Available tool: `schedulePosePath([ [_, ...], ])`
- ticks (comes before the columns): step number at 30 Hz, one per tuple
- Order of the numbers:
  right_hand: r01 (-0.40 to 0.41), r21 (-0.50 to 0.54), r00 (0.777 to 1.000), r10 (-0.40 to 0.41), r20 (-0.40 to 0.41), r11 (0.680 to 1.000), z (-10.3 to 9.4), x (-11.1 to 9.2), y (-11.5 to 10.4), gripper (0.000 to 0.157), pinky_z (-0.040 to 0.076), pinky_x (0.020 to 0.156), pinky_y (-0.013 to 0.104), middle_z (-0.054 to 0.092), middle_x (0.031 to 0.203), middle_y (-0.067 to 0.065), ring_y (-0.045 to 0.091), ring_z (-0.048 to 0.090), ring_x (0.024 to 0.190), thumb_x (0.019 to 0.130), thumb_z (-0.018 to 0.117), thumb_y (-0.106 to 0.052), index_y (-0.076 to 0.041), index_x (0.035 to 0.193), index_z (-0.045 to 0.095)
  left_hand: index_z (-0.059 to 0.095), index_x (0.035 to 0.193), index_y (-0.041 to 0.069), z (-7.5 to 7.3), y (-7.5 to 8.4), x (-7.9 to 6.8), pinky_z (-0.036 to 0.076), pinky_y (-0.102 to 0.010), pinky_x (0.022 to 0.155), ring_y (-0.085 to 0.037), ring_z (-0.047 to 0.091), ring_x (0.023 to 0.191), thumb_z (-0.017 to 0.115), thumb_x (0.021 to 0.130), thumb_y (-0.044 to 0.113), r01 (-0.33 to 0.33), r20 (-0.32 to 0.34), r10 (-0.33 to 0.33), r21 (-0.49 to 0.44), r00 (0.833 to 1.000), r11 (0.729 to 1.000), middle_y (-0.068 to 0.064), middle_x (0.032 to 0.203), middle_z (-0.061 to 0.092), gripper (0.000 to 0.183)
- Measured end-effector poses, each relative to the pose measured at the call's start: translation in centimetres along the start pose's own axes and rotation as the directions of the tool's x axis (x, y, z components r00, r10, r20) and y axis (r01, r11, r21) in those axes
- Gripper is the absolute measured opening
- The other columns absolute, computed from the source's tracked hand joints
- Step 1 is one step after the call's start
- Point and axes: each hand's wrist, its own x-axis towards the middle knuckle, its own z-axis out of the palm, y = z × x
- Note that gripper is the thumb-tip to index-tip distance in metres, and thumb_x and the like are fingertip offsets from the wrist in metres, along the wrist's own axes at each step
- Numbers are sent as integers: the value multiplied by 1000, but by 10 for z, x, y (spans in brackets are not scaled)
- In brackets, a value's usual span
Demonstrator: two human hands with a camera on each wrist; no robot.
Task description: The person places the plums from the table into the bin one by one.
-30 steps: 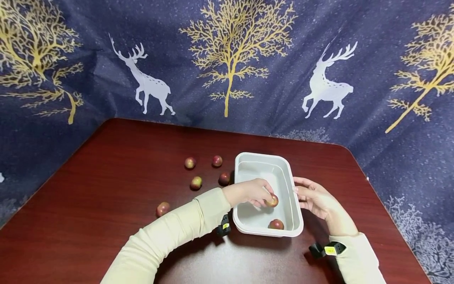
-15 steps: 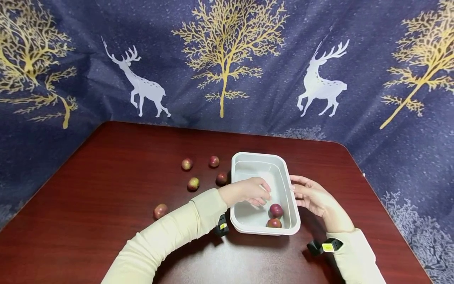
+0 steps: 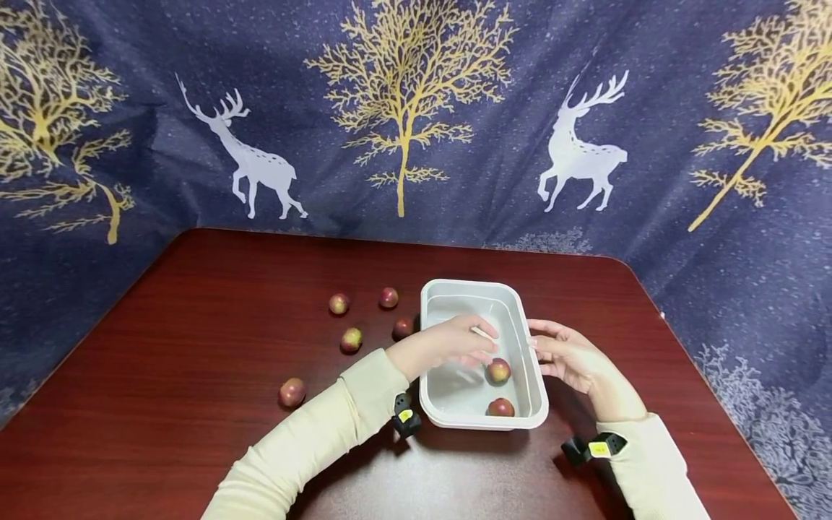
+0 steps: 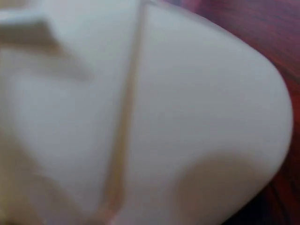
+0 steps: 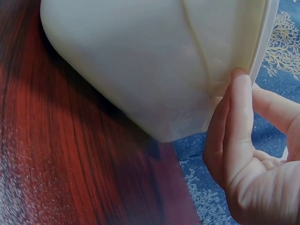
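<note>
My left hand (image 3: 455,342) has its fingers loosely parted, holding nothing, inside the white basin (image 3: 455,397), near one round fruit (image 3: 498,371) with another fruit (image 3: 500,407) nearer me. My right hand (image 3: 575,363) pinches the basin's right rim. Left of it, five more fruits (image 3: 352,340) lie on the red-brown tabletop (image 3: 214,310).

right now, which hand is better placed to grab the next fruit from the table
Left, I'd say: the left hand looks empty and nearer the fruits lying left of the tub, while the right hand touches its right rim.
</note>
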Motion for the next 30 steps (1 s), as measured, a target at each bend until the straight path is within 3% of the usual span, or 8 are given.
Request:
schedulePosePath([
  [7, 9, -14, 1000, -9, -12, 1000, 2, 0, -2, 28, 58, 71, 28, 71, 95, 1, 11, 68, 83, 97, 44, 0, -18, 115, 55, 52, 123, -4, -3, 13, -12, 55, -35, 87, -30, 65, 103, 58, 89, 6, -113, -40, 112, -6, 993, 994, -22, 116, 63, 35],
  [16, -1, -31, 998, -1, -58, 1000, 6, -1, -3, 27, 58, 71, 28, 71, 94, -1, 11, 68, 81, 97, 47, -1, -20, 112, 58, 54, 122, 3, -15, 17, -29, 54, -35, 88, -23, 66, 99, 58, 92, 9, -197, -77, 196, 2, 978, 980, -18, 116, 64, 31],
  [25, 6, -28, 998, -7, -59, 1000, 8, -2, -4, 25, 58, 72, 28, 70, 95, -1, 11, 68, 82, 97, 47, -1, -19, 113, 56, 52, 123, 1, -28, 20, -49, 54, -35, 88, -19, 65, 94, 58, 92, 11, -293, -119, 296, 37, 948, 955, -18, 109, 64, 33],
  [30, 6, -36, 999, -8, -50, 999, 8, -2, -3, 26, 58, 72, 28, 70, 96, -1, 11, 68, 82, 97, 47, -2, -19, 113, 56, 51, 123, 2, -36, 17, -59, 53, -37, 90, -23, 64, 98, 58, 93, 14, -333, -140, 339, 64, 930, 941, -18, 110, 62, 33],
])
